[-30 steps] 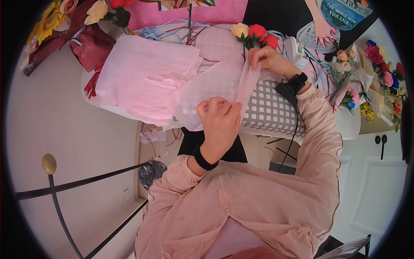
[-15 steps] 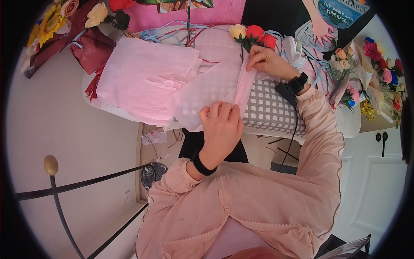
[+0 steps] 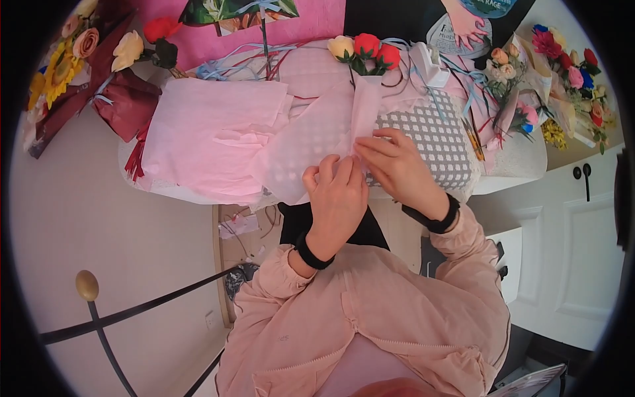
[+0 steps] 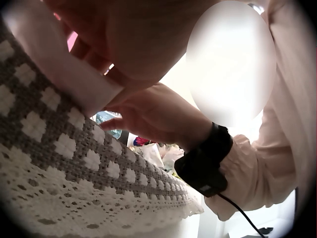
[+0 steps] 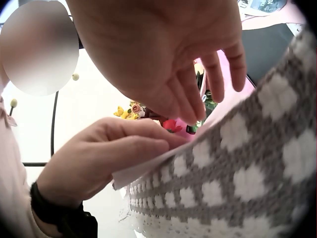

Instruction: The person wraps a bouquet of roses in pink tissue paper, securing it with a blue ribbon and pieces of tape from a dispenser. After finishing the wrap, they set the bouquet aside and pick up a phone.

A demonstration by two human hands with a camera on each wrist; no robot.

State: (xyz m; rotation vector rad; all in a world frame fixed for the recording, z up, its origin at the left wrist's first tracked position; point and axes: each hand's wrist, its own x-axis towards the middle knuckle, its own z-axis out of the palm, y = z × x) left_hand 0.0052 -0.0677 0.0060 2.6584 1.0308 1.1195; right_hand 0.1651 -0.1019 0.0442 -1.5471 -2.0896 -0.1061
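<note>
Left hand (image 3: 337, 202) pinches the near end of the folded pink sheet (image 3: 365, 109) — thumb and fingers on its edge. Right hand (image 3: 403, 172) just beside, fingers loosely extended, tips at the fold. Sheet's over the grey-and-white cloth (image 3: 433, 135) on the tabletop (image 3: 522, 165) — I see three roses (image 3: 366, 45) at its far end.

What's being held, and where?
The left hand pinches the pink sheet by its folded edge, at the near end; whether the right hand grips can't be told.
</note>
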